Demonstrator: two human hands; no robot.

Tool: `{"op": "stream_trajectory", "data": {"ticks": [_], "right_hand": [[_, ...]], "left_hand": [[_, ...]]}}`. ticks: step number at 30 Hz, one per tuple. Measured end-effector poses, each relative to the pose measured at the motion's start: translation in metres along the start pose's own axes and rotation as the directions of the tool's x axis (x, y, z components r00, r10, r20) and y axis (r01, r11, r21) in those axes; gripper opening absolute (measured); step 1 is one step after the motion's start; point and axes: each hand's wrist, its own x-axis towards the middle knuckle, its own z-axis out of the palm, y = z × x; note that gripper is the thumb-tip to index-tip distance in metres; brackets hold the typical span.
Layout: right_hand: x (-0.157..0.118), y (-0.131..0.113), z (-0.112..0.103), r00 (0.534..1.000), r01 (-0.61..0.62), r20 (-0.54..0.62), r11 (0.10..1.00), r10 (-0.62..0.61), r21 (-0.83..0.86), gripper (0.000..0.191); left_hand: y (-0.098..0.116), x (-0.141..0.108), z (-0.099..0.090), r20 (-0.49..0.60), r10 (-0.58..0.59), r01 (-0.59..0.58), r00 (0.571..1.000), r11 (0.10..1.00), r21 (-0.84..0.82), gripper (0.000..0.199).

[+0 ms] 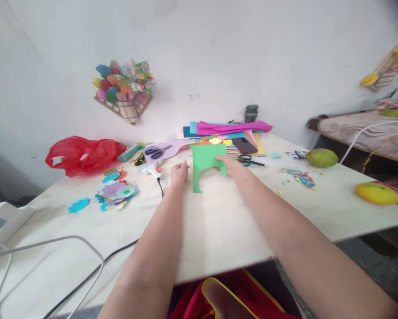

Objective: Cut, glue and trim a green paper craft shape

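A sheet of green paper point(209, 156) with a rounded piece cut out of its lower edge is held up over the middle of the table. My right hand point(226, 164) grips it at the right side, thumb in front and fingers behind. Just left of the paper is my left hand point(179, 173), its fingers curled together and apart from the sheet. Whatever may be in those fingers is hidden. Black-handled scissors point(247, 160) lie beyond my right hand, and a second pair of scissors point(156, 152) rests on lilac paper point(149, 158) at the back left.
Paper flower cutouts point(114, 190) and a red plastic bag point(86, 155) lie on the left. Stacked coloured paper point(232, 128) and a phone point(244, 145) are at the back. Mangoes point(321, 157) and paper scraps point(300, 177) are on the right. Cables point(86, 239) cross the front left.
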Motion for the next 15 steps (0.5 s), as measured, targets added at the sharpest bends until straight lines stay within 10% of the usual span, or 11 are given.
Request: {"op": "stream_trajectory", "data": {"ticks": [3,9,15], "right_hand": [[0.006,0.006,0.005,0.971,0.215,-0.058,0.955,-0.231,-0.205,0.015],[0.008,0.002,0.007,0.71,0.435,-0.199,0.643,-0.675,-0.631,0.031],[-0.014,-0.004,0.021,0.684,0.672,0.097,0.572,-0.723,-0.471,0.012]], "left_hand": [[-0.001,0.003,-0.003,-0.138,0.124,-0.125,0.983,0.992,0.001,0.024],[0.01,-0.002,0.006,-0.027,0.084,-0.088,0.996,0.971,-0.223,0.025],[0.023,-0.011,0.016,0.188,-0.061,0.12,0.98,0.938,-0.324,0.014]]}}
